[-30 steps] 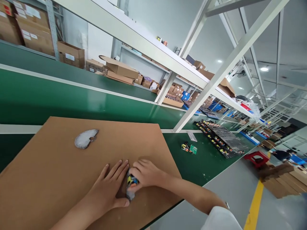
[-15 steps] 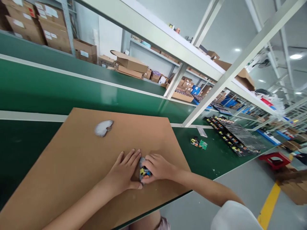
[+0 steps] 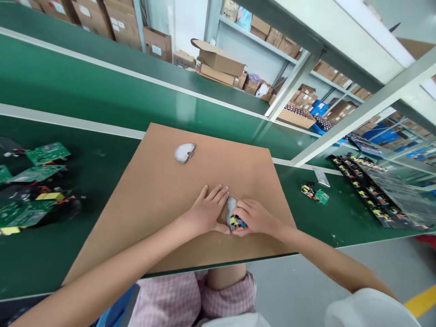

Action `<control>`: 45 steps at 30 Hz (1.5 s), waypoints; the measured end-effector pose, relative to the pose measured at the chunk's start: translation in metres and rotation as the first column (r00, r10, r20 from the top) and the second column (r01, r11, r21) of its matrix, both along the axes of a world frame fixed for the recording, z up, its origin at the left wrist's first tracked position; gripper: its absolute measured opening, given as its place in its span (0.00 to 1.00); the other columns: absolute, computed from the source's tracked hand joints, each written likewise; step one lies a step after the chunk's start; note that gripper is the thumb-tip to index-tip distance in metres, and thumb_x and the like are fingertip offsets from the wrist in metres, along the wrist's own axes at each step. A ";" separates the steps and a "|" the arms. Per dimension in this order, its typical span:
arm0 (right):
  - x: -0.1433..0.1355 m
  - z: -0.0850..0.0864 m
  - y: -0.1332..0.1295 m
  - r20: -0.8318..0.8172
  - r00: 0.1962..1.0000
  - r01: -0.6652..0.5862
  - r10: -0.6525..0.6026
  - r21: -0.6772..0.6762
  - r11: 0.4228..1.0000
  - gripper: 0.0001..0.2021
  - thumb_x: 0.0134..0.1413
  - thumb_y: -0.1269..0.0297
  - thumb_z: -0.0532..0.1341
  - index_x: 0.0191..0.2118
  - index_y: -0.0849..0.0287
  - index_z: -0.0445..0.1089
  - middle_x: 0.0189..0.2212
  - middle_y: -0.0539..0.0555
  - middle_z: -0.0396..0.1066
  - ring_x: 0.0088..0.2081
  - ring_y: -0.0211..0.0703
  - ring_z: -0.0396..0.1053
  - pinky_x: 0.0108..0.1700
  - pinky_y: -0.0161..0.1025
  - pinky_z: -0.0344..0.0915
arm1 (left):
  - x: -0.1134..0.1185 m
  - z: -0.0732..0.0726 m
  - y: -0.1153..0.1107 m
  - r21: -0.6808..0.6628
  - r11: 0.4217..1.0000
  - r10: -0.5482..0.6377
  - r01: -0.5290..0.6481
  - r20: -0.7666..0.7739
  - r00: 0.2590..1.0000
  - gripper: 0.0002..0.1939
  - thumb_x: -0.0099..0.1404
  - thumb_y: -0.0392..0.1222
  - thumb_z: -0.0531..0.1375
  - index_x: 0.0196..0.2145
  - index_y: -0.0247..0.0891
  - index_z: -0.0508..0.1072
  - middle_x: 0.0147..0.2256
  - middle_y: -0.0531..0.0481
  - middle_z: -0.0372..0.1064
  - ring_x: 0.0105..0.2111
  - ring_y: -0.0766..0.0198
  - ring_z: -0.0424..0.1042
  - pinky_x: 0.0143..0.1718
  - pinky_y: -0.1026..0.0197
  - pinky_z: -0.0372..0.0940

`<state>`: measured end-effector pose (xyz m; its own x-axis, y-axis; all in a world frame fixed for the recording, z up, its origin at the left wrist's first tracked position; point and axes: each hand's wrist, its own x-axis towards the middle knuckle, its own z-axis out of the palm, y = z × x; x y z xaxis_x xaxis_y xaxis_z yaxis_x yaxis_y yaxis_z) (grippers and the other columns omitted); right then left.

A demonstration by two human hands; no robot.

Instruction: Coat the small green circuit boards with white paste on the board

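The right hand (image 3: 256, 217) holds a small circuit part (image 3: 234, 222) with bent fingers, near the front edge of the brown board (image 3: 143, 200). The left hand (image 3: 206, 212) lies flat beside it. A slip could push it off.

The right hand (image 3: 257, 218) covers most of the small circuit board (image 3: 235, 222), so its shape is unclear. Its grey wrapping (image 3: 230, 206) partly hides under the left hand (image 3: 206, 212). The picture's left edge cuts off the green boards (image 3: 34, 181). Distant tray parts (image 3: 371, 190) are too small to identify.
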<state>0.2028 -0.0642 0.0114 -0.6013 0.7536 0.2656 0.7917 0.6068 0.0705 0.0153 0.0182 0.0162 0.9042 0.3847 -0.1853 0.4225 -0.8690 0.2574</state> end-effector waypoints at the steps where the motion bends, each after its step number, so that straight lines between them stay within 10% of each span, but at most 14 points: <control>1: 0.001 0.000 0.003 -0.003 0.999 0.040 -0.040 0.006 0.999 0.15 0.55 0.51 0.54 0.35 0.60 0.60 0.29 0.54 0.61 0.32 0.45 0.60 0.30 0.38 0.59 | 0.000 0.000 0.000 -0.005 1.000 0.000 0.000 0.002 1.000 0.56 0.50 0.70 0.53 0.63 0.29 0.38 0.64 0.44 0.29 0.64 0.51 0.31 0.61 0.40 0.32; 10: -0.008 -0.004 -0.005 -0.062 0.998 -0.020 0.022 0.028 0.999 0.14 0.53 0.52 0.55 0.34 0.59 0.59 0.28 0.53 0.59 0.31 0.44 0.60 0.30 0.37 0.58 | -0.002 0.001 -0.003 -0.019 1.000 0.004 -0.003 0.002 1.000 0.55 0.50 0.69 0.54 0.63 0.28 0.40 0.64 0.42 0.30 0.64 0.51 0.32 0.61 0.40 0.32; 15: -0.005 -0.006 0.004 -0.097 0.975 0.202 -0.202 -0.006 0.979 0.13 0.53 0.54 0.57 0.32 0.58 0.58 0.27 0.52 0.58 0.28 0.42 0.59 0.27 0.36 0.55 | -0.001 -0.001 -0.003 -0.028 1.000 0.011 -0.011 0.012 1.000 0.55 0.50 0.69 0.54 0.63 0.29 0.40 0.64 0.40 0.30 0.64 0.49 0.31 0.61 0.40 0.31; 19: -0.008 -0.005 -0.004 -0.084 0.996 -0.018 0.019 0.004 1.000 0.14 0.54 0.52 0.55 0.34 0.58 0.58 0.29 0.53 0.59 0.31 0.44 0.60 0.30 0.37 0.58 | -0.001 -0.002 -0.003 -0.034 0.999 0.010 -0.009 0.030 0.999 0.53 0.52 0.68 0.53 0.63 0.29 0.42 0.63 0.38 0.33 0.64 0.48 0.32 0.60 0.39 0.32; 25: -0.006 0.003 0.003 -0.033 0.977 0.209 -0.211 -0.049 0.977 0.10 0.53 0.59 0.58 0.35 0.58 0.57 0.29 0.52 0.59 0.29 0.43 0.60 0.26 0.37 0.55 | -0.002 -0.002 -0.004 -0.042 0.999 0.013 -0.012 0.028 1.000 0.55 0.50 0.68 0.54 0.63 0.28 0.40 0.64 0.40 0.31 0.64 0.48 0.32 0.60 0.39 0.32; 30: -0.009 0.004 0.001 -0.001 0.999 0.047 -0.047 -0.096 0.994 0.15 0.52 0.52 0.59 0.34 0.59 0.58 0.31 0.54 0.60 0.34 0.46 0.61 0.31 0.38 0.59 | -0.002 -0.004 -0.004 -0.022 1.000 0.000 0.000 0.035 0.999 0.52 0.53 0.68 0.52 0.63 0.28 0.42 0.64 0.41 0.32 0.64 0.50 0.33 0.60 0.39 0.32; 36: -0.006 0.008 0.007 -0.017 0.975 0.221 -0.222 -0.068 0.973 0.10 0.54 0.58 0.58 0.35 0.58 0.58 0.29 0.53 0.60 0.31 0.44 0.60 0.28 0.38 0.58 | -0.002 -0.006 -0.003 -0.014 1.000 0.008 -0.007 0.062 0.998 0.55 0.50 0.70 0.54 0.63 0.29 0.41 0.64 0.40 0.32 0.64 0.49 0.32 0.61 0.40 0.32; 41: -0.009 0.003 -0.005 0.004 1.000 -0.001 0.001 -0.063 0.998 0.14 0.53 0.52 0.57 0.34 0.59 0.59 0.30 0.55 0.60 0.34 0.47 0.61 0.31 0.39 0.60 | -0.002 -0.002 -0.004 -0.024 1.000 0.003 -0.002 0.023 1.000 0.51 0.54 0.68 0.51 0.63 0.29 0.42 0.64 0.40 0.32 0.64 0.50 0.33 0.60 0.40 0.32; 45: -0.004 0.001 0.004 0.006 0.994 0.110 -0.109 -0.045 0.993 0.12 0.53 0.56 0.58 0.35 0.59 0.59 0.29 0.54 0.61 0.32 0.46 0.60 0.30 0.39 0.59 | -0.002 -0.001 -0.004 -0.020 1.000 0.010 -0.009 0.038 0.999 0.54 0.50 0.69 0.54 0.63 0.29 0.41 0.64 0.39 0.33 0.64 0.49 0.33 0.60 0.40 0.32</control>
